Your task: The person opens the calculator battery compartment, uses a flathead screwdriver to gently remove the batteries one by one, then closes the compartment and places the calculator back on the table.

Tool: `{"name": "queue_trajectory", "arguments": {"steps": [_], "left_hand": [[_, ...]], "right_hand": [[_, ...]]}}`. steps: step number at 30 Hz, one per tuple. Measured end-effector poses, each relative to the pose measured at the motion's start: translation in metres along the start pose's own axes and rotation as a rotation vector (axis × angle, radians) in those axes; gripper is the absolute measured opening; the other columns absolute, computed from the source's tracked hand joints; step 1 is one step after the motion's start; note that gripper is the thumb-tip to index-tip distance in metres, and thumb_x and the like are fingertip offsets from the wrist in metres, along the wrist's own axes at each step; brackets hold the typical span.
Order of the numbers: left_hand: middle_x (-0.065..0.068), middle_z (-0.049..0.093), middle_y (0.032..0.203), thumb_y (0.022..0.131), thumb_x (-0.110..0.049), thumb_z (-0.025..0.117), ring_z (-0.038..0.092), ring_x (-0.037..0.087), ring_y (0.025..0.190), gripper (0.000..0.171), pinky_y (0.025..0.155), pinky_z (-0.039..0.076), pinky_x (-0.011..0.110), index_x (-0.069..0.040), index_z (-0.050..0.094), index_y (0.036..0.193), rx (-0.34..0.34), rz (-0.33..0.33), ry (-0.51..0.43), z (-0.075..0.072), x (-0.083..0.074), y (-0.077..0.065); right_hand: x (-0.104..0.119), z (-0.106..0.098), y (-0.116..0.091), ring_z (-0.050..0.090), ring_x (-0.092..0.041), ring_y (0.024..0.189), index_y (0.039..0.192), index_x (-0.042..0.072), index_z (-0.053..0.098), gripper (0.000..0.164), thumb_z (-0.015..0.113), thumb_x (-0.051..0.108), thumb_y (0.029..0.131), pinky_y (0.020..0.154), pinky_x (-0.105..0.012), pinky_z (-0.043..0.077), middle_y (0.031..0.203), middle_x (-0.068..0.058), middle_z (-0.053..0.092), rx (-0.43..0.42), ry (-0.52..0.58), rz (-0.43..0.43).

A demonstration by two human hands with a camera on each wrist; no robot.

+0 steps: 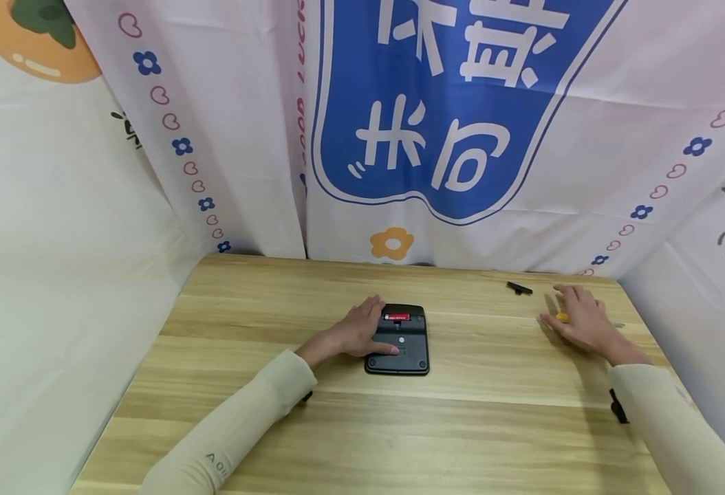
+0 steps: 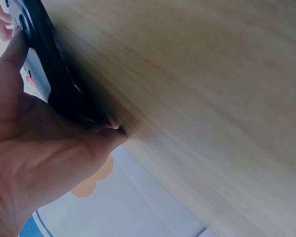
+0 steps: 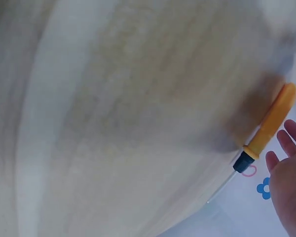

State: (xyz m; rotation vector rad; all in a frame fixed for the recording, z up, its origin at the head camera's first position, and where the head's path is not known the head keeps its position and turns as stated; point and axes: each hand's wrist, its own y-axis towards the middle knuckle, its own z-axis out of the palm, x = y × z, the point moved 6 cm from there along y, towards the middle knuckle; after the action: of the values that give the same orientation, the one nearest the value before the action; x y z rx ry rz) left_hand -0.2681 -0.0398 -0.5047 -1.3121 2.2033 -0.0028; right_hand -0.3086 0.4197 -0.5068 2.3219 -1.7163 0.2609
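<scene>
Right wrist: screwdriver [image 3: 256, 144] diagonal, tip lower-left

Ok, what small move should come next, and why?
Probably reach the right grip to the small black plastic strip, seemingly the cover: the red cylindrical battery sits exposed in the flat black device, which the left grip holds, while the right isn't closed round the yellow-handled screwdriver.

Looks like a little curtained-off booth tbh. Creased white and pinkish sheets [image 1: 245, 124] hang behind and on both sides of a wood-grain desk [image 1: 492, 426], printed with hearts [image 1: 159, 95], flowers [image 1: 147, 62], an orange fruit [image 1: 59, 65] and a big blue panel [image 1: 449, 89] with white Chinese characters [image 1: 390, 130]. Home, office or studio, can't tell.
</scene>
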Motion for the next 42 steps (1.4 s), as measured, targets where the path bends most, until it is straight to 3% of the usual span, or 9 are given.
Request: {"name": "queue_trajectory", "arguments": {"steps": [8, 14, 21, 27, 42], "left_hand": [[0.022, 0.009, 0.176, 0.099, -0.057, 0.07, 0.01, 0.034, 0.164, 0.104, 0.133, 0.013, 0.051, 0.003, 0.017, 0.167, 0.011, 0.003, -0.008, 0.0, -0.001, -0.001], [0.024, 0.011, 0.175, 0.099, -0.056, 0.07, 0.011, 0.037, 0.163, 0.104, 0.132, 0.014, 0.054, 0.005, 0.018, 0.165, 0.0, 0.015, -0.02, 0.002, 0.002, 0.002], [0.02, 0.006, 0.177, 0.097, -0.06, 0.071, 0.007, 0.033, 0.165, 0.11, 0.133, 0.01, 0.051, 0.001, 0.014, 0.168, 0.011, -0.002, -0.024, 0.01, 0.009, 0.01], [0.022, 0.01, 0.176, 0.098, -0.057, 0.07, 0.011, 0.035, 0.164, 0.105, 0.132, 0.014, 0.051, 0.003, 0.018, 0.166, 0.006, 0.004, -0.004, 0.003, 0.002, 0.003], [0.023, 0.01, 0.176, 0.1, -0.055, 0.069, 0.01, 0.035, 0.164, 0.103, 0.132, 0.014, 0.052, 0.004, 0.017, 0.166, 0.005, 0.012, -0.008, 0.003, 0.002, 0.002]], "right_hand": [[0.003, -0.008, 0.003, 0.036, -0.065, 0.136, 0.156, -0.011, 0.032, 0.082, 0.064, 0.043, 0.104, 0.107, -0.083, 0.027, 0.151, -0.043, 0.037, 0.013, -0.034, -0.014], [0.007, -0.015, 0.007, 0.04, -0.066, 0.133, 0.157, -0.011, 0.033, 0.083, 0.068, 0.04, 0.102, 0.106, -0.08, 0.034, 0.152, -0.043, 0.039, -0.019, -0.053, -0.051], [0.014, -0.018, 0.009, 0.036, -0.064, 0.14, 0.159, -0.012, 0.031, 0.089, 0.07, 0.043, 0.101, 0.111, -0.077, 0.032, 0.158, -0.041, 0.034, -0.007, -0.061, -0.084], [0.03, -0.021, 0.015, 0.034, -0.061, 0.144, 0.159, -0.012, 0.032, 0.091, 0.071, 0.045, 0.1, 0.115, -0.075, 0.03, 0.161, -0.039, 0.032, 0.002, -0.07, -0.121], [0.071, -0.021, 0.024, 0.038, -0.058, 0.144, 0.163, -0.005, 0.032, 0.087, 0.074, 0.037, 0.098, 0.117, -0.072, 0.03, 0.162, -0.035, 0.037, 0.012, -0.065, -0.226]]}}
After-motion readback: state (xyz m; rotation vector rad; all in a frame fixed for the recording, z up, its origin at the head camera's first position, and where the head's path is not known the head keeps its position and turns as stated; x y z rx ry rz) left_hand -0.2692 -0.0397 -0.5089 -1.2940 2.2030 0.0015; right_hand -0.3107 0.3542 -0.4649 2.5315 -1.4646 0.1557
